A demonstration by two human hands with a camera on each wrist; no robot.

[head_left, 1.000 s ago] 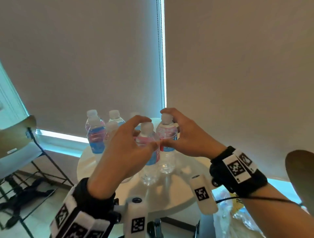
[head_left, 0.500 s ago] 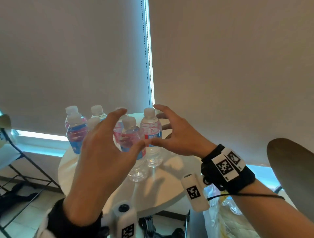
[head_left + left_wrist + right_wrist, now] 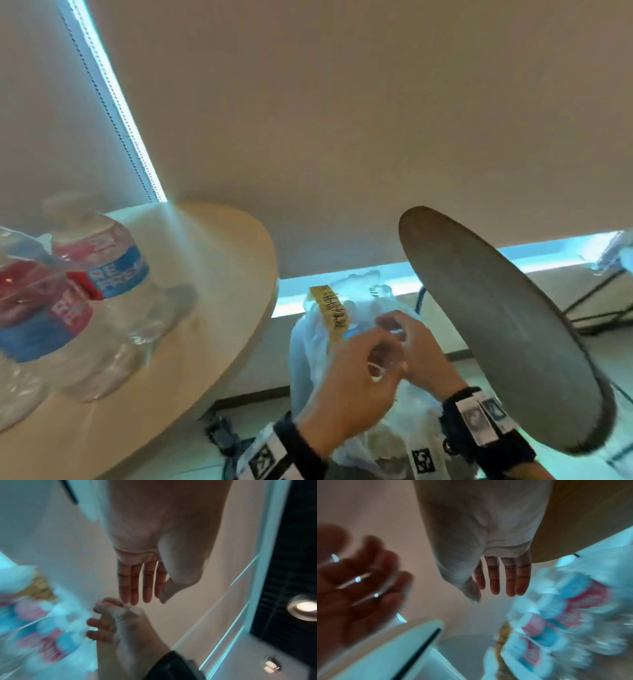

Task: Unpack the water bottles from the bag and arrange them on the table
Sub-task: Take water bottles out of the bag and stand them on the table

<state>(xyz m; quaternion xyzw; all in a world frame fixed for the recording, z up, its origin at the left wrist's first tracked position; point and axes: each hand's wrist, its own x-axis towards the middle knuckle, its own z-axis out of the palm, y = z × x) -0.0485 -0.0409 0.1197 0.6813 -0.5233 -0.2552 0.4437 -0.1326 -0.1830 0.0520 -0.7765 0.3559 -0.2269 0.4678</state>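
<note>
Both hands gone from table point(image 3: 219, 308) bottles point(image 3: 113, 270) to plastic bag point(image 3: 308, 363) beside round seat point(image 3: 496, 325); left hand point(image 3: 356, 380) loose, right hand point(image 3: 419, 353) seemingly pinching plastic.

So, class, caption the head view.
Both hands reach the translucent plastic bag beside the round table holding water bottles.

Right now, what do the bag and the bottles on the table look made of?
Bag: thin, translucent whitish plastic film, judging by its crinkles and the shapes showing through. Bottles: clear glossy plastic, seemingly, with ribbed see-through walls and printed red-and-blue labels.
</note>
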